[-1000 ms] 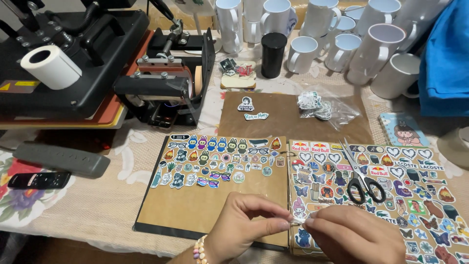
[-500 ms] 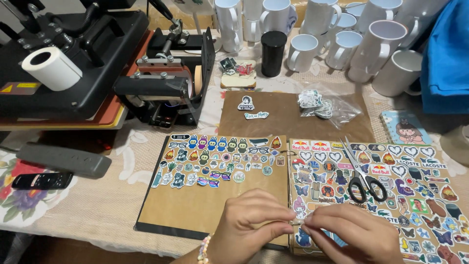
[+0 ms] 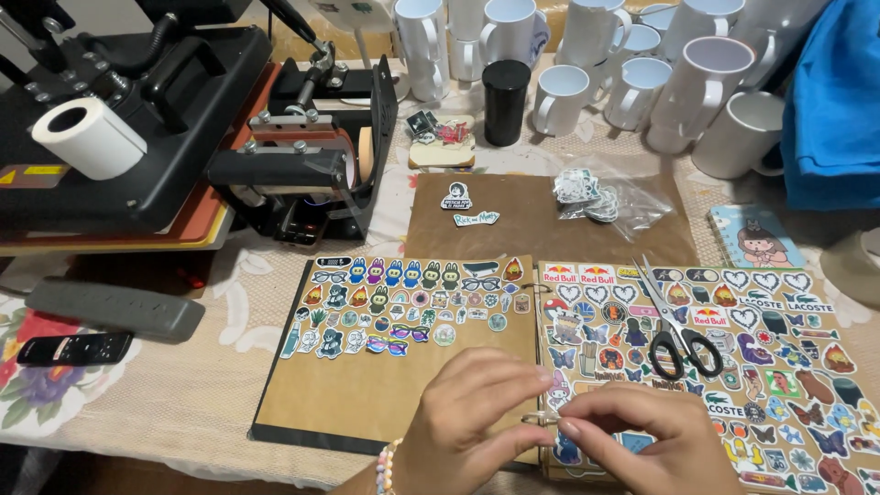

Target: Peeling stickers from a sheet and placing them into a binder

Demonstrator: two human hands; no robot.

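The fingertips (image 3: 548,374) of the left hand (image 3: 477,422) and the right hand (image 3: 642,440) meet in a narrow pinch around a small metal binder ring (image 3: 536,419) at the spine of the open sticker album (image 3: 403,403). The ring sits between both thumbs, low on the spine. Black-handled scissors (image 3: 676,330) lie on the right sticker page (image 3: 788,367), with white mugs (image 3: 706,82) farther back.

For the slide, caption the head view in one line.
Left hand and right hand pinch a metal binder ring of an open sticker album, scissors resting on its right page.
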